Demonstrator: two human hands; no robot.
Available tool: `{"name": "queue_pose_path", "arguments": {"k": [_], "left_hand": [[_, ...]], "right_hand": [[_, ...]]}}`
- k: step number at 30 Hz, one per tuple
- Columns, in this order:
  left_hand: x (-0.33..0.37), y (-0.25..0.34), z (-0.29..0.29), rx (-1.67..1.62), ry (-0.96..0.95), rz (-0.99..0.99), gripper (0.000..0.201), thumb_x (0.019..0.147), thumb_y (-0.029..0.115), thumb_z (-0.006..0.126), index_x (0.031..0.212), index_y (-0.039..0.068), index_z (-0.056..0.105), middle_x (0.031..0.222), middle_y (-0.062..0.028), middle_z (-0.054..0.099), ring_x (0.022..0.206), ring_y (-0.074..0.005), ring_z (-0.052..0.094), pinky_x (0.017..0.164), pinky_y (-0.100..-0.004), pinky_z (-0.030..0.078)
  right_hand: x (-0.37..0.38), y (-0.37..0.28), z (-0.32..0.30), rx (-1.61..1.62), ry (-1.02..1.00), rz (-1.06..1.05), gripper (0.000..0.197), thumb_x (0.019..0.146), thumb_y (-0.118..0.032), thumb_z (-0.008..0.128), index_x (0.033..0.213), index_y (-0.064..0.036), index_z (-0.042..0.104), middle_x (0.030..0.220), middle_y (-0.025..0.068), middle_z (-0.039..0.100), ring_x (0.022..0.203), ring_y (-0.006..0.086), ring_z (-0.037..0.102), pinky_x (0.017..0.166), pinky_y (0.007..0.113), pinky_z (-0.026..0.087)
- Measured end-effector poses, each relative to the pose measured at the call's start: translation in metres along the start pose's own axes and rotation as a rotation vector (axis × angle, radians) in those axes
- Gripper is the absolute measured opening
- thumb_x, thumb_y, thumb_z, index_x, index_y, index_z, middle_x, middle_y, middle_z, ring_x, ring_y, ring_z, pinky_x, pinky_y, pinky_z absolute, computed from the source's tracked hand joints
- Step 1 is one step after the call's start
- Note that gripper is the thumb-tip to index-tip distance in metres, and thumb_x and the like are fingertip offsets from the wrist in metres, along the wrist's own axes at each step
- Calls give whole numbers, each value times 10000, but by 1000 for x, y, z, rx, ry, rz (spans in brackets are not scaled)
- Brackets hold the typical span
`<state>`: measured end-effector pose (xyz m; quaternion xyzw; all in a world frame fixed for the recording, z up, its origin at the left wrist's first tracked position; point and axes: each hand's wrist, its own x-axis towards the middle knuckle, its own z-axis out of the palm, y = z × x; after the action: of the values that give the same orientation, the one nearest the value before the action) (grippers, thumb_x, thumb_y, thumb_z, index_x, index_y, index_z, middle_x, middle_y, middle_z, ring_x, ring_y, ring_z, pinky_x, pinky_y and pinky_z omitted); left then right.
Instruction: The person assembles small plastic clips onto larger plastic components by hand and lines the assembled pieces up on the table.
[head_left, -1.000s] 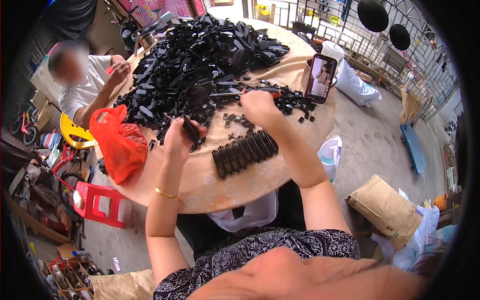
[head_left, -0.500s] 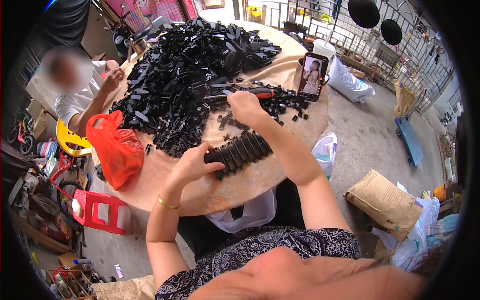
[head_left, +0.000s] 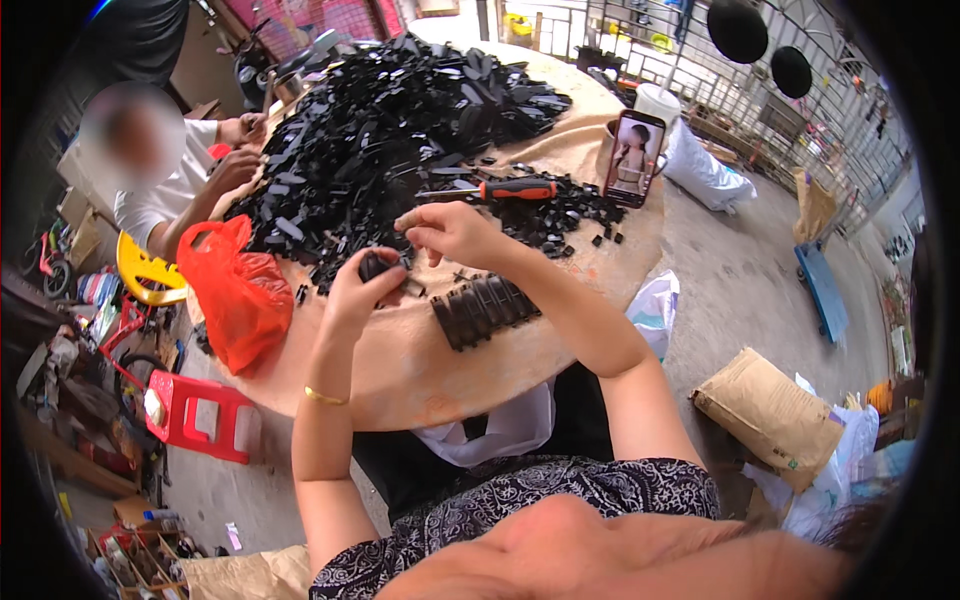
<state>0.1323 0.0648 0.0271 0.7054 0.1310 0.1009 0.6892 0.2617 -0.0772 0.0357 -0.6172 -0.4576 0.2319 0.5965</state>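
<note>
My left hand (head_left: pixel 352 290) is closed round a small black plastic part (head_left: pixel 374 265), held up above the near side of the cloth-covered table. Just right of it hovers my right hand (head_left: pixel 455 236), its fingers bent together; what they hold, if anything, is too small to make out. Under my right forearm lies a row of black plastic parts (head_left: pixel 482 310), set side by side like ribs. Beyond my hands spreads a large heap of loose black plastic pieces (head_left: pixel 350 150). A screwdriver (head_left: pixel 515 190) with an orange and black handle rests on the heap's near right edge.
A phone (head_left: pixel 634 158) stands against a white cup (head_left: pixel 657 100) on the table's right. An orange-red plastic bag (head_left: pixel 235 305) sits at the left edge. A co-worker (head_left: pixel 180 190) works across on the left. A red stool (head_left: pixel 200 415) and a paper sack (head_left: pixel 770 415) are on the floor.
My left hand has left the row of parts and come up holding a black part. My right hand has moved left from beside the screwdriver toward it.
</note>
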Motion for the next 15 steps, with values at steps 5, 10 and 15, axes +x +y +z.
{"name": "queue_pose_path", "arguments": {"k": [5,10,15], "left_hand": [[5,1,-7,-489,-87,-50,386,753,-7,596,1121,-34,482,974,-129,578,767,-196,607,744,-300,523],[4,-2,-13,-405,-115,28,283,799,89,614,1056,-4,540,881,-78,605,703,-136,595,611,-233,489],[5,-13,-12,-494,-185,66,230,841,173,590,1018,28,562,854,-60,612,680,-120,588,565,-228,469]], "right_hand": [[-6,-6,4,91,-1,-41,251,810,-32,571,1042,63,567,755,46,613,621,67,562,546,202,472],[-11,-9,14,-104,125,-160,162,777,-116,626,890,-1,641,632,18,583,544,63,498,499,221,407],[-11,-13,16,-397,222,-433,138,756,-122,639,855,-25,646,639,76,571,534,161,537,489,254,423]]}}
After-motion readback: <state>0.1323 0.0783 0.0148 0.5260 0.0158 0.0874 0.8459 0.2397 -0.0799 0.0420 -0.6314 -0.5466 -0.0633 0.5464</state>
